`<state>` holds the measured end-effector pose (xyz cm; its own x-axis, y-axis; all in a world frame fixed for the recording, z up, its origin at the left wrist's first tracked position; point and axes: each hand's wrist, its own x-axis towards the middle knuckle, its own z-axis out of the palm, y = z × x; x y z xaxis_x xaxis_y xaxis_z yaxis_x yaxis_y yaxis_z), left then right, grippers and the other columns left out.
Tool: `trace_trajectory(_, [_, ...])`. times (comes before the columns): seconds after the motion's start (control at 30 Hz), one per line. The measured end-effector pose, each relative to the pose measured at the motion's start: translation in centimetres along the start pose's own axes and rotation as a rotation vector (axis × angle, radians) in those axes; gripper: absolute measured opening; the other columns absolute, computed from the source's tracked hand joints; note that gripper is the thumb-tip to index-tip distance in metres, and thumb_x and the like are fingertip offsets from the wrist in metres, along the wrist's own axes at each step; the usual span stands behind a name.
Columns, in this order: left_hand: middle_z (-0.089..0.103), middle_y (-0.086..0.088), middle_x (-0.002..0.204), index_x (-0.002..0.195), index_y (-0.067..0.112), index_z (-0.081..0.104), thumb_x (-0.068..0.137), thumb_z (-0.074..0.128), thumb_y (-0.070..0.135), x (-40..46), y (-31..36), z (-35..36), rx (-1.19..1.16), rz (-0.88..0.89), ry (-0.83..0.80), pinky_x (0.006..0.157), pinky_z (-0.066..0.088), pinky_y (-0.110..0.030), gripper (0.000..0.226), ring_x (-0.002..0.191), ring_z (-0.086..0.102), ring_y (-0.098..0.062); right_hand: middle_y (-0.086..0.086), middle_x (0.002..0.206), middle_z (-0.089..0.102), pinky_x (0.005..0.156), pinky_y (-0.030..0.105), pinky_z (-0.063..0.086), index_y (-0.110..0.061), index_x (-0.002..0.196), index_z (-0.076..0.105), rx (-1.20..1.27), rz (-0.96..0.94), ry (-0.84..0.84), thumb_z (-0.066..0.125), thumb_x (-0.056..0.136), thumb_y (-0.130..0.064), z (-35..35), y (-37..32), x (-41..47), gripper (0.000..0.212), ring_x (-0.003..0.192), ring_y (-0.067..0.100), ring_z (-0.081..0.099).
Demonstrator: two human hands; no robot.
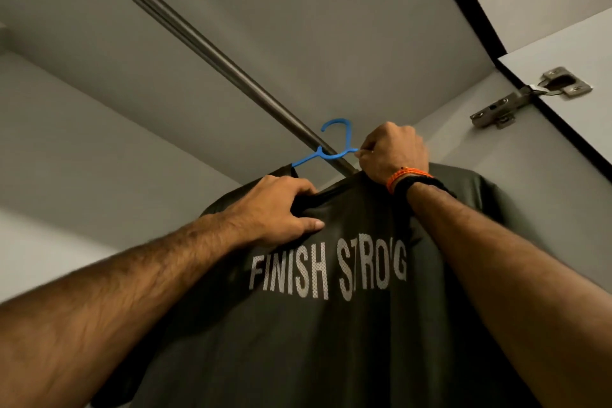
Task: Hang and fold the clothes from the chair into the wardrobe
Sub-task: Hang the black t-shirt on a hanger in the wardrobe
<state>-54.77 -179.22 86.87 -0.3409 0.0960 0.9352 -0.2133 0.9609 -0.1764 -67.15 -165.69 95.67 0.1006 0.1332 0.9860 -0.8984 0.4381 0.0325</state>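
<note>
The right hand [392,152] gripped the blue hanger [326,151] to lift its hook to the rail [212,50]. The left hand [281,209] pinched the dark shirt [331,341] so it stayed on.

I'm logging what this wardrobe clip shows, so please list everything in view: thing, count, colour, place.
T-shirt: one, dark olive with white "FINISH STRONG" print, on the hanger, centre and bottom.
Hanger: one, blue, hook at the rail, above the shirt collar.
Rail: one, dark metal, running from top left to centre.
Wardrobe: one, grey panels, all around.
Hinge: one, silver metal, on the door at right.
Wristbands: orange and black, on the right wrist.
Left hand: one, grips the shirt's left shoulder.
Right hand: one, pinches the hanger's right arm.
</note>
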Motion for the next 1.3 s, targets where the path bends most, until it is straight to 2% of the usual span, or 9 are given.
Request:
trace_trajectory(0.13, [0.061, 0.01, 0.113, 0.124, 0.025, 0.058, 0.088, 0.07, 0.038, -0.1, -0.3, 0.8, -0.028, -0.008, -0.026, 0.092, 0.049, -0.027, 0.041, 0.103, 0.057, -0.006, 0.007, 0.095, 0.068, 0.078, 0.045, 0.059, -0.017, 0.096, 0.074, -0.033, -0.013, -0.088, 0.074, 0.084, -0.035, 0.6, 0.0, 0.0, 0.022, 0.086, 0.027, 0.064])
trace_trajectory(0.33, [0.063, 0.007, 0.117, 0.122, 0.027, 0.057, 0.086, 0.071, 0.039, -1.9, -1.2, 3.1, -0.083, -0.038, -0.078, 0.095, 0.052, -0.032, 0.04, 0.104, 0.059, -0.006, 0.004, 0.088, 0.066, 0.072, 0.039, 0.059, -0.016, 0.099, 0.073, -0.047, -0.036, -0.11, 0.069, 0.088, -0.026, 2.2, 0.7, -1.6, 0.015, 0.079, 0.022, 0.062])
trace_trajectory(0.6, [0.052, 0.009, 0.133, 0.134, 0.031, 0.049, 0.087, 0.068, 0.042, -2.7, -0.9, 5.1, -0.044, -0.09, -0.066, 0.103, 0.042, -0.03, 0.051, 0.12, 0.046, -0.006, 0.004, 0.086, 0.063, 0.069, 0.037, 0.057, -0.016, 0.103, 0.07, -0.111, -0.135, -0.079, 0.064, 0.091, -0.029, 1.9, 1.5, -3.6, 0.018, 0.076, 0.021, 0.06])
trace_trajectory(0.7, [0.047, 0.008, 0.139, 0.139, 0.032, 0.043, 0.086, 0.07, 0.043, -3.1, -0.9, 5.6, -0.029, -0.067, 0.05, 0.101, 0.035, -0.024, 0.06, 0.124, 0.041, -0.007, 0.005, 0.091, 0.062, 0.067, 0.033, 0.051, -0.015, 0.11, 0.066, -0.163, -0.201, -0.075, 0.06, 0.093, -0.026, 1.5, 1.4, -4.0, 0.021, 0.079, 0.023, 0.059])
trace_trajectory(0.87, [0.028, -0.001, 0.148, 0.147, 0.02, 0.031, 0.084, 0.073, 0.035, -5.0, -0.4, 7.7, -0.096, -0.124, 0.436, 0.103, 0.033, -0.022, 0.077, 0.128, 0.037, -0.009, 0.007, 0.102, 0.058, 0.066, 0.029, 0.042, -0.015, 0.123, 0.061, -0.239, -0.319, -0.062, 0.055, 0.097, -0.02, 1.3, 2.0, -5.0, 0.027, 0.082, 0.019, 0.051])
trace_trajectory(1.0, [0.03, -0.001, 0.155, 0.151, 0.024, 0.027, 0.093, 0.055, 0.05, -5.3, -0.4, 9.6, -0.129, -0.234, 0.242, 0.112, 0.033, -0.034, 0.069, 0.139, 0.033, -0.015, 0.009, 0.105, 0.059, 0.07, 0.029, 0.045, -0.013, 0.128, 0.062, -0.213, -0.353, -0.08, 0.054, 0.099, -0.016, 1.6, 2.4, -5.2, 0.031, 0.084, 0.018, 0.05])
trace_trajectory(1.07, [0.031, -0.001, 0.155, 0.15, 0.023, 0.03, 0.096, 0.047, 0.053, -4.7, -0.2, 10.1, -0.122, -0.228, 0.134, 0.114, 0.033, -0.034, 0.064, 0.139, 0.034, -0.014, 0.01, 0.105, 0.059, 0.07, 0.028, 0.044, -0.011, 0.129, 0.062, -0.226, -0.359, -0.099, 0.053, 0.099, -0.014, 1.7, 2.8, -5.0, 0.032, 0.084, 0.017, 0.047])
trace_trajectory(1.17, [0.04, -0.002, 0.149, 0.147, 0.02, 0.036, 0.097, 0.042, 0.056, -3.4, 0.5, 11.2, -0.163, -0.212, 0.01, 0.107, 0.039, -0.03, 0.062, 0.13, 0.044, -0.013, 0.011, 0.107, 0.06, 0.079, 0.033, 0.054, -0.008, 0.128, 0.063, -0.256, -0.348, -0.114, 0.052, 0.099, -0.01, 1.7, 3.6, -4.9, 0.03, 0.09, 0.021, 0.055])
trace_trajectory(1.3, [0.033, -0.005, 0.156, 0.15, 0.02, 0.033, 0.095, 0.038, 0.064, -2.3, 1.5, 12.8, -0.137, -0.23, -0.107, 0.114, 0.036, -0.039, 0.07, 0.138, 0.038, -0.018, 0.012, 0.11, 0.062, 0.088, 0.038, 0.054, -0.008, 0.125, 0.063, -0.342, -0.37, -0.161, 0.051, 0.099, -0.009, 1.6, 4.3, -5.0, 0.029, 0.1, 0.025, 0.059])
